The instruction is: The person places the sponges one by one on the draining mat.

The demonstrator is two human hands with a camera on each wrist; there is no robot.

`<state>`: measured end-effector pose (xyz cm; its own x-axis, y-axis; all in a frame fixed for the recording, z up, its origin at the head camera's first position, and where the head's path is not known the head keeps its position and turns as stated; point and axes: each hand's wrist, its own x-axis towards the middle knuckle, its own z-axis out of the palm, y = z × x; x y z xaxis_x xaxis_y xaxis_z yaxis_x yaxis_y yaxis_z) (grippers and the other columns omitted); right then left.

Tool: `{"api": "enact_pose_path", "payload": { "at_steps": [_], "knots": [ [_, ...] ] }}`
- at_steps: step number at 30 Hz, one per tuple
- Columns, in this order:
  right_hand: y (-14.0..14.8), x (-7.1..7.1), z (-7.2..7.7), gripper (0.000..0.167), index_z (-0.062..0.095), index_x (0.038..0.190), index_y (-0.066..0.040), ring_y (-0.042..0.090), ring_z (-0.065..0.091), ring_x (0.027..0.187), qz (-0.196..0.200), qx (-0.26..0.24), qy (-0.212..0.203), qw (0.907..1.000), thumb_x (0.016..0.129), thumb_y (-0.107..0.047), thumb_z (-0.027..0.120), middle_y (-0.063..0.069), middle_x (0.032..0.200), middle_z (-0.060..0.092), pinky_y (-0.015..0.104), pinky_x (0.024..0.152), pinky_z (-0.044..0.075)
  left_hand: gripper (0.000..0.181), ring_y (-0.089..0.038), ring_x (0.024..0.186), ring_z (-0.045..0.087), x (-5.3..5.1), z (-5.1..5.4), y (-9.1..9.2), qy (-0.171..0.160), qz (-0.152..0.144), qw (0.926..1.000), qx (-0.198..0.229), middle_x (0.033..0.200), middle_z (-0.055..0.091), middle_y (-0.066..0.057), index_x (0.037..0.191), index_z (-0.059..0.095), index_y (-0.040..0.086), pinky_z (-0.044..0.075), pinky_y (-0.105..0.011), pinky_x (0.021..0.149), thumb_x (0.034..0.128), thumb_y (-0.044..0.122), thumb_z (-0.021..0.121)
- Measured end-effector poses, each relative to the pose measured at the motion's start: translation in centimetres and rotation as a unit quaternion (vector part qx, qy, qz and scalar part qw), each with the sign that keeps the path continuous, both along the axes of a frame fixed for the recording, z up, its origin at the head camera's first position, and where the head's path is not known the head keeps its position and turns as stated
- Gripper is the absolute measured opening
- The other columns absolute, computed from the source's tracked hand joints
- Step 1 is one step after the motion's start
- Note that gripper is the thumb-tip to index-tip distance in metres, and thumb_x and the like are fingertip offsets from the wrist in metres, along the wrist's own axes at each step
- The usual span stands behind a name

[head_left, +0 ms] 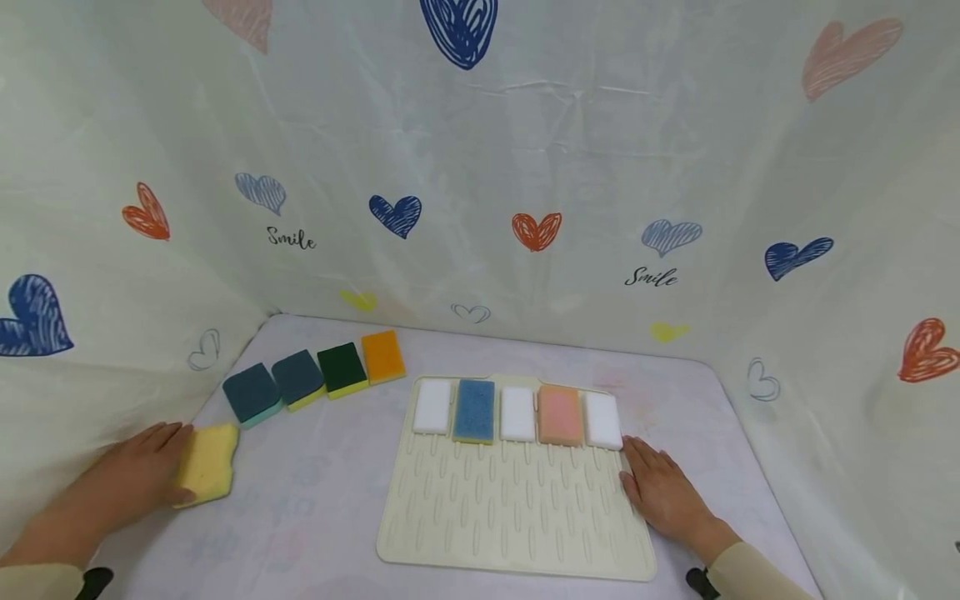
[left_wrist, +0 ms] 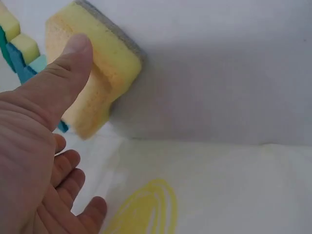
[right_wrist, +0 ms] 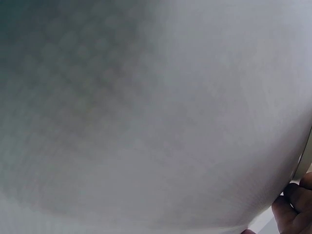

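The yellow sponge (head_left: 206,464) lay near the counter's (head_left: 315,517) left edge, close to the heart-printed cloth (head_left: 97,275). Your left hand (head_left: 135,471) was loosely spread about its outer end, thumb apart from fingers. Just beyond it, four sponges (head_left: 342,367) in a slanting row stood in the way of the back left corner. Your right hand (head_left: 663,492), fingers outstretched, rested at the ribbed tray's (head_left: 517,542) right edge; five sponges (head_left: 473,408) lined its far end. Broad counter surface stretched between yellow sponge and tray.
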<state>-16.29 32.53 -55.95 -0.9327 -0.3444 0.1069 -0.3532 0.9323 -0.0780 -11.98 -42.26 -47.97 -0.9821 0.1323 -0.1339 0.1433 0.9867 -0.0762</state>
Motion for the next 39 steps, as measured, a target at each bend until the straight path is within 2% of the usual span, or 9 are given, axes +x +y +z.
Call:
{"api": "enact_pose_path", "payload": {
  "at_steps": [7,14,17,22,27,31,36,39],
  "knots": [
    [-0.1,0.1,-0.1,0.059,0.046,0.152,0.011,0.045,0.051,0.143,-0.007,0.006,0.0,1.0,0.106,-0.024,0.06,0.029,0.153,0.052,0.066,0.115,0.041,0.115,-0.061,0.129,0.046,-0.5,-0.7,-0.1,-0.03,0.012,0.9989,0.033,0.141,0.047,-0.045,0.142,0.044,-0.022,0.041,-0.072,0.109,0.0657,0.047,0.096],
    [-0.3,0.1,-0.2,0.059,0.047,0.151,0.01,0.044,0.051,0.143,-0.009,0.006,-0.002,0.9999,0.106,-0.025,0.06,0.028,0.153,0.052,0.066,0.115,0.04,0.125,-0.062,0.129,0.042,-0.8,-0.7,-0.3,-0.055,0.024,0.9966,0.056,0.143,0.042,-0.046,0.146,0.034,-0.022,0.038,-0.074,0.11,0.0658,0.051,0.095],
    [-0.3,0.1,-0.1,0.059,0.047,0.152,0.01,0.044,0.051,0.143,-0.008,0.005,-0.003,0.9999,0.106,-0.025,0.06,0.028,0.153,0.052,0.066,0.115,0.04,0.127,-0.059,0.121,0.043,-0.5,-0.6,0.0,-0.04,0.026,0.9972,0.056,0.138,0.043,-0.045,0.146,0.033,-0.021,0.039,-0.075,0.108,0.0642,0.054,0.096],
    [-0.4,0.1,-0.2,0.06,0.046,0.152,0.011,0.045,0.05,0.143,-0.006,0.008,-0.003,0.9999,0.106,-0.025,0.06,0.029,0.153,0.052,0.067,0.115,0.04,0.12,-0.057,0.114,0.039,0.1,-0.6,0.6,0.022,0.009,0.9992,0.032,0.131,0.042,-0.044,0.139,0.034,-0.02,0.037,-0.073,0.106,0.0611,0.047,0.097],
    [-0.4,0.0,-0.2,0.059,0.046,0.152,0.011,0.045,0.05,0.143,-0.006,0.009,-0.003,0.9999,0.106,-0.025,0.059,0.029,0.153,0.052,0.067,0.115,0.04,0.113,-0.056,0.111,0.042,0.4,-0.3,1.4,0.075,-0.004,0.9971,0.014,0.126,0.045,-0.042,0.134,0.036,-0.017,0.039,-0.072,0.104,0.0595,0.042,0.097],
    [-0.4,0.1,-0.2,0.059,0.046,0.152,0.011,0.045,0.05,0.143,-0.004,0.01,-0.003,0.9999,0.106,-0.025,0.059,0.029,0.154,0.052,0.067,0.115,0.04,0.111,-0.055,0.106,0.046,0.8,0.0,2.1,0.105,-0.018,0.9942,0.014,0.123,0.047,-0.041,0.132,0.038,-0.016,0.043,-0.072,0.099,0.0578,0.04,0.098],
    [-0.4,0.1,0.1,0.058,0.048,0.15,0.011,0.045,0.052,0.142,0.001,0.01,0.003,0.9999,0.105,-0.023,0.061,0.029,0.152,0.053,0.067,0.113,0.042,0.114,-0.055,0.108,0.047,0.8,0.6,3.7,0.127,-0.029,0.9912,0.026,0.125,0.048,-0.041,0.133,0.039,-0.016,0.045,-0.071,0.098,0.0567,0.043,0.1],
    [-0.3,0.1,0.2,0.057,0.049,0.149,0.011,0.045,0.052,0.141,0.003,0.012,0.009,0.9999,0.105,-0.023,0.062,0.029,0.151,0.054,0.066,0.113,0.043,0.114,-0.053,0.107,0.05,0.6,0.7,5.0,0.163,-0.06,0.984,0.038,0.121,0.051,-0.039,0.131,0.041,-0.016,0.048,-0.068,0.094,0.055,0.045,0.1]
  ]
}}
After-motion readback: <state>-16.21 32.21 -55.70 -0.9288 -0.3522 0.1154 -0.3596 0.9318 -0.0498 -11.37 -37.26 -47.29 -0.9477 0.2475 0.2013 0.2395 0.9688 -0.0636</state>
